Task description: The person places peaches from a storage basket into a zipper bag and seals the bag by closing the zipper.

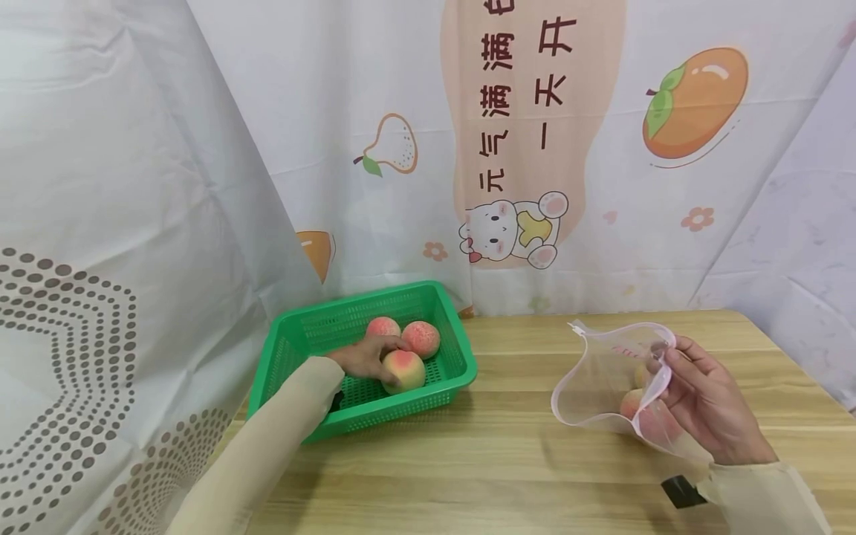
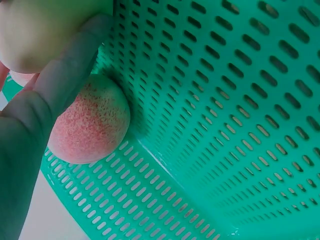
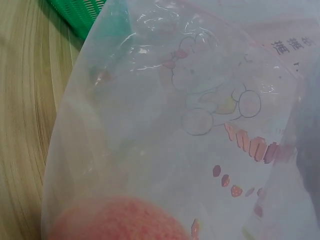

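In the head view my left hand [image 1: 366, 357] reaches into a green plastic basket [image 1: 374, 417] and grips a yellow-and-pink peach [image 1: 404, 371]. The left wrist view shows the thumb [image 2: 65, 70] laid along that pale peach [image 2: 45, 30], with a redder peach [image 2: 92, 120] below it near the basket wall. Two other peaches, one pink [image 1: 421, 339] and one partly covered [image 1: 383, 327], lie behind the hand. On the right, my right hand [image 1: 709, 401] pinches the pink rim of a clear zip bag [image 1: 602, 379], whose mouth gapes open. Peaches [image 1: 658, 422] sit inside the bag.
Both the basket and the bag are on a wooden table [image 1: 495, 461]. A printed white curtain [image 1: 401, 200] hangs right behind the table, and another covers the left side. A black strap end [image 1: 682, 492] sticks out beside the right sleeve.
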Demonstrator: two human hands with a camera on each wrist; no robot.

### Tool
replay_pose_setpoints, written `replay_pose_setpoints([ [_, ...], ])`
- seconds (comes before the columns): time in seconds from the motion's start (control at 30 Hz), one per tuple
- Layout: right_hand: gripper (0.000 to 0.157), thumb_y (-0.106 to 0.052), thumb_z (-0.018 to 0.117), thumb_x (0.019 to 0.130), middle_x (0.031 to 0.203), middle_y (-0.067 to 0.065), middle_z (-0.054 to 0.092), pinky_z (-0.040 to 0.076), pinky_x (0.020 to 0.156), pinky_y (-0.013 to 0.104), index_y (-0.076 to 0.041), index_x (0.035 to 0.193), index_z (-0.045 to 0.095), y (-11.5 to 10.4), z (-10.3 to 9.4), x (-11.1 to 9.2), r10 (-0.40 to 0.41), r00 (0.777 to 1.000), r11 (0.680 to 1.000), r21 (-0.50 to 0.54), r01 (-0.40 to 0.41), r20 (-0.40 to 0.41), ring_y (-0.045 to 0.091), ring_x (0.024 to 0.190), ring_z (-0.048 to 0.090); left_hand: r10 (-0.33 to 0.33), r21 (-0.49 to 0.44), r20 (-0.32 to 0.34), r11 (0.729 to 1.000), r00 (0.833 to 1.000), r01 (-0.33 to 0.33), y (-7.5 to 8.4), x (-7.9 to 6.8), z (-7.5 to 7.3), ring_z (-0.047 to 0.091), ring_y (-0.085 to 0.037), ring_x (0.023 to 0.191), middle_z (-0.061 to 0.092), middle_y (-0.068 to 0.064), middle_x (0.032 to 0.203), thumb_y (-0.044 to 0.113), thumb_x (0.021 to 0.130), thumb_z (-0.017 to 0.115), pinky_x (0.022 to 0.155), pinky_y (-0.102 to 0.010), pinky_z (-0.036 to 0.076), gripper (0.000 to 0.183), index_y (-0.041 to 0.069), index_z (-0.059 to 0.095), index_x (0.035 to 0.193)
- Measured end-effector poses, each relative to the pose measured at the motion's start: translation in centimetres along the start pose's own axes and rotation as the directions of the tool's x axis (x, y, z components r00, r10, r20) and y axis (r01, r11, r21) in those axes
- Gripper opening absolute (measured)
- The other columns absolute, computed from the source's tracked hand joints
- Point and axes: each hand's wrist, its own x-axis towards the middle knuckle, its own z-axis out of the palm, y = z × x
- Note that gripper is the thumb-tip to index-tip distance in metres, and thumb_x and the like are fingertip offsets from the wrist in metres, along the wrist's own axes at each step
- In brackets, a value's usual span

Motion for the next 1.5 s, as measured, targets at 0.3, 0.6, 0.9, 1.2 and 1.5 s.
replay_pose_setpoints([
  [0.3, 0.043, 0.007, 0.016, 0.106, 0.115, 0.016, 0.060, 0.055, 0.088, 0.029, 0.011, 0.123, 0.055, 0.1, 0.2, 0.1, 0.000, 1.000, 1.000, 0.000, 0.000, 0.005, 0.025, 0.103, 0.064, -0.051, 0.007, -0.053, 0.999, 0.997, 0.051, 0.4, -0.5, -0.6, 0.051, -0.034, 0.125, 0.055, -0.013, 0.136, 0.013, 0.081, 0.080, 0.096, -0.046, 0.049, 0.061, 0.006, 0.056, 0.137],
  [0.6, 0.044, 0.007, 0.014, 0.106, 0.115, 0.017, 0.058, 0.055, 0.088, 0.031, 0.012, 0.123, 0.054, 0.2, 0.1, 0.1, -0.002, 1.000, 1.000, 0.031, 0.001, 0.027, 0.026, 0.103, 0.063, -0.051, -0.089, -0.126, 0.995, 0.991, 0.040, 1.1, -1.2, -1.7, 0.048, -0.037, 0.127, 0.049, -0.012, 0.139, 0.014, 0.082, 0.080, 0.091, -0.045, 0.051, 0.060, 0.008, 0.056, 0.137],
  [0.9, 0.044, 0.007, 0.015, 0.106, 0.117, 0.018, 0.059, 0.054, 0.091, 0.032, 0.012, 0.125, 0.054, 0.2, 0.0, 0.1, -0.009, 0.999, 0.999, 0.038, 0.008, 0.031, 0.027, 0.105, 0.064, -0.061, -0.124, -0.138, 0.991, 0.989, 0.044, 2.3, -1.9, -2.2, 0.052, -0.036, 0.123, 0.052, -0.014, 0.139, 0.016, 0.083, 0.081, 0.088, -0.044, 0.052, 0.058, 0.011, 0.057, 0.135],
  [1.2, 0.044, 0.007, 0.016, 0.106, 0.117, 0.016, 0.060, 0.054, 0.089, 0.029, 0.011, 0.124, 0.055, 0.1, 0.0, 0.1, -0.002, 1.000, 1.000, -0.009, 0.002, 0.020, 0.025, 0.104, 0.064, -0.003, -0.172, -0.176, 0.985, 0.984, -0.028, 3.1, -2.2, -2.8, 0.056, -0.034, 0.116, 0.052, -0.014, 0.138, 0.011, 0.084, 0.078, 0.086, -0.044, 0.053, 0.057, 0.012, 0.058, 0.136],
  [1.5, 0.043, 0.007, 0.015, 0.106, 0.116, 0.018, 0.061, 0.055, 0.088, 0.030, 0.011, 0.124, 0.055, 0.0, 0.1, 0.0, -0.001, 0.999, 1.000, -0.001, 0.001, 0.044, 0.025, 0.104, 0.064, 0.037, -0.176, -0.187, 0.982, 0.982, -0.071, 4.0, -2.4, -3.2, 0.054, -0.035, 0.121, 0.053, -0.013, 0.137, 0.008, 0.083, 0.078, 0.089, -0.045, 0.053, 0.058, 0.010, 0.056, 0.137],
])
